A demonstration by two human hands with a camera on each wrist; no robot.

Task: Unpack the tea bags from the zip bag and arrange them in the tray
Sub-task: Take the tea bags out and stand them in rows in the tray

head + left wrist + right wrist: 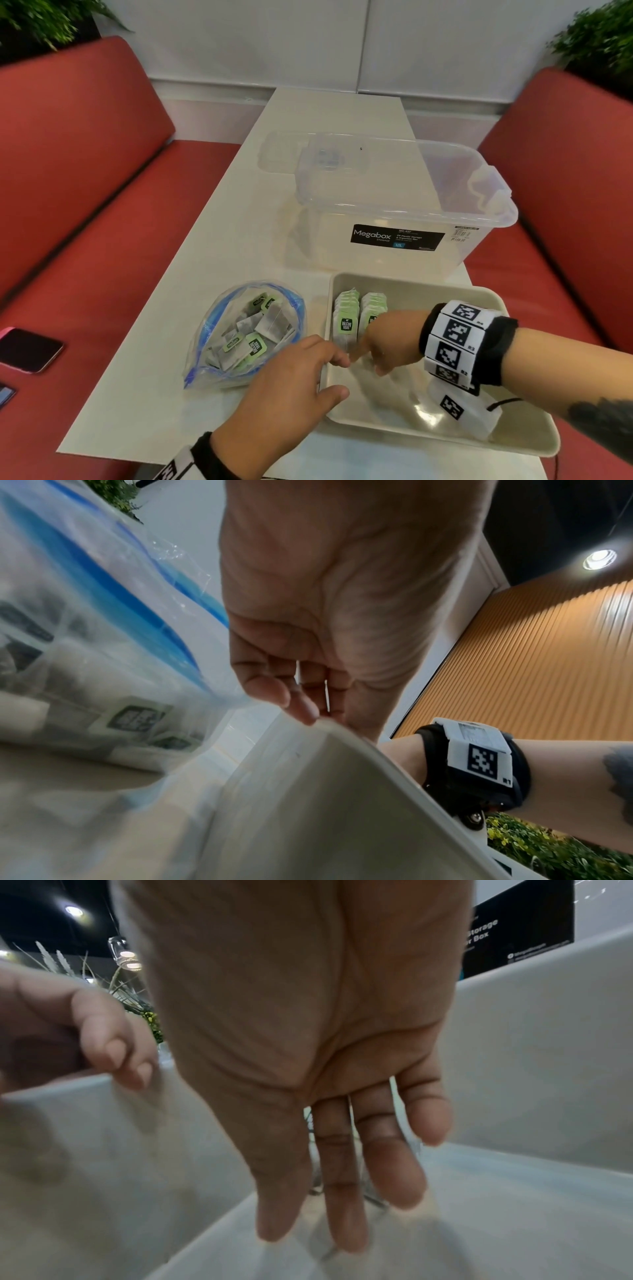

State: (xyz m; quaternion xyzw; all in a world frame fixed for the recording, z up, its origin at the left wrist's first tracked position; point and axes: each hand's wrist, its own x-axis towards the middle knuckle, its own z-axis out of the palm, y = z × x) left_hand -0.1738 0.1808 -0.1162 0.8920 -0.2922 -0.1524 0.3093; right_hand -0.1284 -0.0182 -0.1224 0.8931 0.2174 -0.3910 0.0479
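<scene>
Your right hand (383,339), fingers straight, steadies the tea bags (346,317) just beyond it, so slide your left hand's (291,373) curled fingers' bag flush against that row.

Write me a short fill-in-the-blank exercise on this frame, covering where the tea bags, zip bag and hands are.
1. The tea bags already unpacked stand in ____ rows in the tray.
2. The zip bag lies to the ____ of the tray in the head view.
3. The left hand rests on the tray's ____ rim.
4. The clear storage box behind the tray reads ____.

Missing words: two; left; left; Megabox
</scene>
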